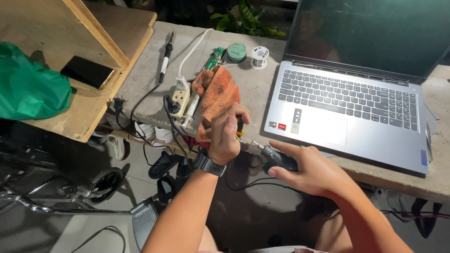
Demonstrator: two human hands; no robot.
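The left hand (226, 140) was closed around a small yellow-and-black tool (239, 132) at the front edge of the table (253, 89), against an orange rag (214, 100). The right hand (307, 169) was clamped on a black rotary tool (276, 157), its tip pointing toward the left hand, just before the open laptop (347, 105).

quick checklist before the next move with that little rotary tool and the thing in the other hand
1. Right hand grips the black rotary tool firmly: ok.
2. Left hand holds the small yellow-and-black piece against the tool tip: ok, though the fingers hide most of it.
3. Left fingertips sit close to the tip: not ok.
4. Orange rag lies right behind the left hand: not ok.
5. Tool cord hangs free under the table edge: ok.
6. Open laptop sits close beside the working spot: not ok.
7. Tool running: cannot tell.
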